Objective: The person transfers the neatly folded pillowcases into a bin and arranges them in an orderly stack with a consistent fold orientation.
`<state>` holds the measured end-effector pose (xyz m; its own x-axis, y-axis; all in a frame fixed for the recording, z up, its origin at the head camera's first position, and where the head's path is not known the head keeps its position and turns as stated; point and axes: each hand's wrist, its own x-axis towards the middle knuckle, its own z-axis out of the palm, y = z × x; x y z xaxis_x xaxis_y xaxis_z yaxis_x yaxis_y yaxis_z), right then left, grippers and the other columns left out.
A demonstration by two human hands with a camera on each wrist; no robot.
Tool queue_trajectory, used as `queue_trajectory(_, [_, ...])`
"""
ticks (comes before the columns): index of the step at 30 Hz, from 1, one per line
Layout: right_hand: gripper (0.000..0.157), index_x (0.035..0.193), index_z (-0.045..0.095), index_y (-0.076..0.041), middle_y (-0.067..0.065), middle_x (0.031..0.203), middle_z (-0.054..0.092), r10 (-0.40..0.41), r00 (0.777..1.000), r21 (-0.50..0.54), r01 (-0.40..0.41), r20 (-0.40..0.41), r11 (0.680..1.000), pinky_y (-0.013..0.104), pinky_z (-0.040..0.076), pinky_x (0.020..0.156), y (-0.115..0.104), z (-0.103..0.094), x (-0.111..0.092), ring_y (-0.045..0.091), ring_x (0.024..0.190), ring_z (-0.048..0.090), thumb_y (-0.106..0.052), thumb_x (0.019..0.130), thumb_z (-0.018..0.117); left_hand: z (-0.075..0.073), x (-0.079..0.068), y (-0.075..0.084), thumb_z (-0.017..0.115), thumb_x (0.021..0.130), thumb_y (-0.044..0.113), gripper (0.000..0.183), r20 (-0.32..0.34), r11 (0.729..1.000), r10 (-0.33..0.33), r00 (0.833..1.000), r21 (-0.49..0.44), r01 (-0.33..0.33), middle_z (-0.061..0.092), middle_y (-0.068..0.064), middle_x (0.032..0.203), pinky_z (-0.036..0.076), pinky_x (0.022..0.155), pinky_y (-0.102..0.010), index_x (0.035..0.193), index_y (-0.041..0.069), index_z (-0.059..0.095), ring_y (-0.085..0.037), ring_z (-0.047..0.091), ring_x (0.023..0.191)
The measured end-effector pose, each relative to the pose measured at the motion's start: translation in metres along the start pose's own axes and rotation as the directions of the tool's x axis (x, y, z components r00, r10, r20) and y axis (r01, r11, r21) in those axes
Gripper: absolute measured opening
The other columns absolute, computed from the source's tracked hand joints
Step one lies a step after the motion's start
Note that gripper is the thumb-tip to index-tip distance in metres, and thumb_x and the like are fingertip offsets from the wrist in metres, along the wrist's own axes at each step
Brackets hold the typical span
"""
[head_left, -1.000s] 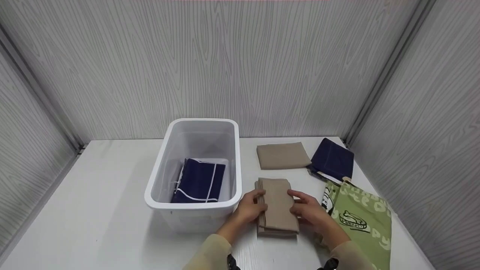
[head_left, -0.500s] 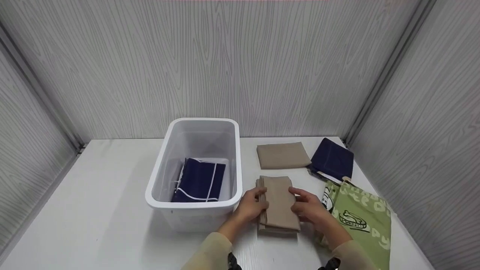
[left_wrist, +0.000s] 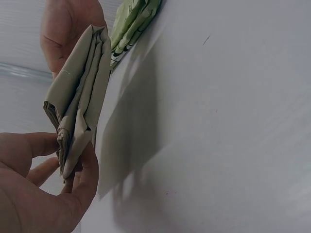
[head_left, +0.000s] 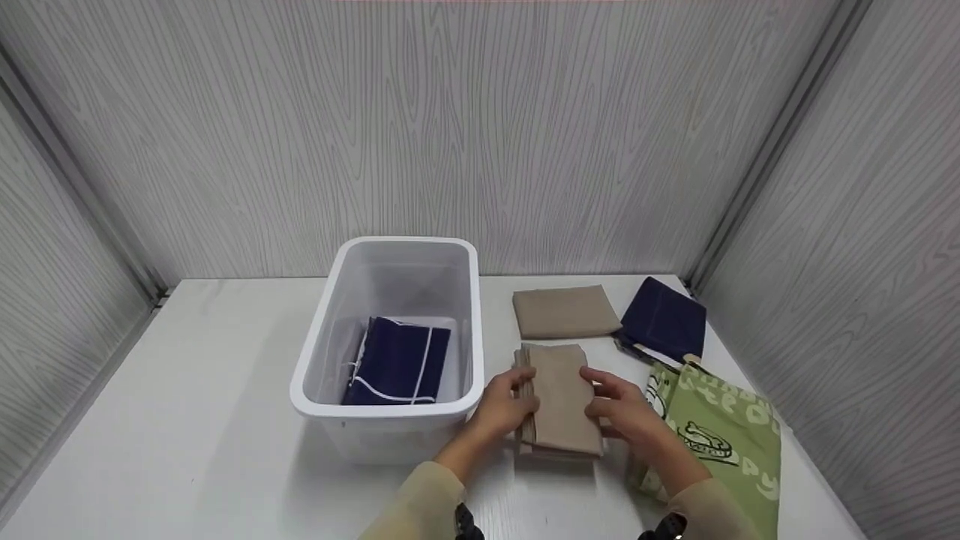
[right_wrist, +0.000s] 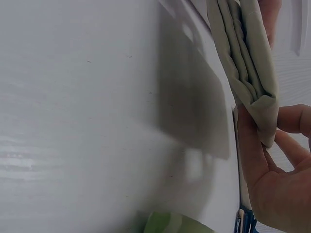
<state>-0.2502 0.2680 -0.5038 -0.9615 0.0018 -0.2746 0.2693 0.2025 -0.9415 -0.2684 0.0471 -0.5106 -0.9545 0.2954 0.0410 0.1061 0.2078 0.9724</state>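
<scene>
Between both hands is a thick, folded beige cloth (head_left: pixel 559 397), layered in several folds. My left hand (head_left: pixel 501 409) pinches its left edge, and my right hand (head_left: pixel 624 409) pinches the right edge. In the left wrist view the folded layers of the beige cloth (left_wrist: pixel 85 92) show end-on, raised off the white table, with a shadow below. The right wrist view has the same cloth (right_wrist: pixel 248 58) with the right thumb and fingers on either side of its corner. Just left of the left hand stands a white plastic bin (head_left: pixel 386 411) with a folded navy cloth (head_left: pixel 401 360) inside.
A second folded beige cloth (head_left: pixel 566 312) lies flat behind the held one. To its right is a folded navy cloth (head_left: pixel 664 319). A green printed cloth (head_left: pixel 731 442) lies beside the right forearm. Grey wood-grain panels (head_left: pixel 420 135) wall the table's back and sides.
Both hands have lifted the beige cloth slightly and moved it a little away from the person. The bin and the other cloths stay where they were.
</scene>
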Motion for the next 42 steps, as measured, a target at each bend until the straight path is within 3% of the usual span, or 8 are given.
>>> queue_trajectory(7, [0.07,0.149,0.048,-0.014,0.019,0.141,0.05,-0.011,1.0,-0.003,0.011,0.016,1.0,0.038,0.056,0.075,-0.006,-0.003,-0.002,0.023,0.105,0.057,0.001,0.082,0.062,-0.001,0.0,0.005,0.064,0.083,0.001,0.053,-0.007,0.999,0.039,0.999,0.03,-0.039,0.059,-0.024,0.131,0.039,0.108,-0.054,0.135,-0.006,0.057,-0.035,0.052,0.122])
queue_trajectory(18, [0.07,0.148,0.049,-0.015,0.018,0.143,0.049,-0.026,1.0,0.002,0.026,0.009,1.0,0.038,0.055,0.074,-0.01,-0.009,-0.006,0.025,0.107,0.055,0.002,0.081,0.062,0.0,0.0,0.015,0.064,0.089,0.008,0.051,0.023,0.997,-0.005,1.0,0.075,0.003,0.058,-0.018,0.137,0.041,0.109,-0.048,0.139,0.001,0.056,-0.032,0.052,0.129])
queue_trajectory(26, [0.068,0.149,0.048,-0.014,0.019,0.143,0.049,-0.057,0.998,-0.014,0.057,0.015,0.998,0.04,0.057,0.076,-0.015,-0.01,-0.01,0.024,0.107,0.058,0.001,0.084,0.062,-0.003,-0.003,0.021,0.063,0.087,0.006,0.052,0.041,0.996,0.053,0.998,0.075,-0.056,0.056,-0.021,0.138,0.04,0.109,-0.053,0.138,-0.003,0.055,-0.036,0.05,0.13])
queue_trajectory(42, [0.07,0.151,0.045,-0.016,0.018,0.148,0.044,-0.075,0.997,-0.008,0.075,0.037,0.997,0.043,0.057,0.081,-0.023,-0.014,-0.013,0.027,0.115,0.054,0.0,0.085,0.062,-0.004,-0.001,0.028,0.064,0.086,0.006,0.051,0.017,0.992,0.08,0.997,0.093,-0.081,0.061,-0.02,0.131,0.047,0.101,-0.05,0.136,-0.001,0.058,-0.034,0.057,0.12])
